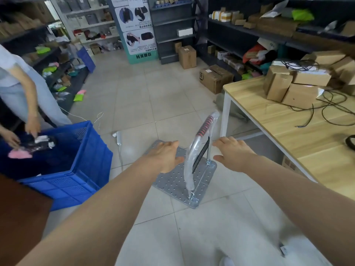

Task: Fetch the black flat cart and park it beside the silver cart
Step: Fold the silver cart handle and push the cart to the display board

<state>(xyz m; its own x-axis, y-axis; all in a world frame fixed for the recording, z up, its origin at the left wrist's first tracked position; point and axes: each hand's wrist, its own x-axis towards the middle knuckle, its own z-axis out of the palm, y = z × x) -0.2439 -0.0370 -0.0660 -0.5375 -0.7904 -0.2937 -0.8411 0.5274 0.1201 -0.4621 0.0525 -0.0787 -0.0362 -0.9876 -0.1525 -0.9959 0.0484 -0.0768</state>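
— Nearest the camera, item one?
— Left hand (165,155) and right hand (233,153): both open, empty, either side of the silver cart's handle (206,124).
— Item two?
— Silver cart (172,181): on the floor, between blue crate (76,169) and table (288,120). Black cart: not visible.

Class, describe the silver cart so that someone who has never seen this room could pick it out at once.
Find the wooden table on the right; the silver cart stands on the tiled floor beside its white leg, right of the blue crate. It alone has a flat perforated metal deck and an upright handle wrapped in clear plastic with a red and black grip.
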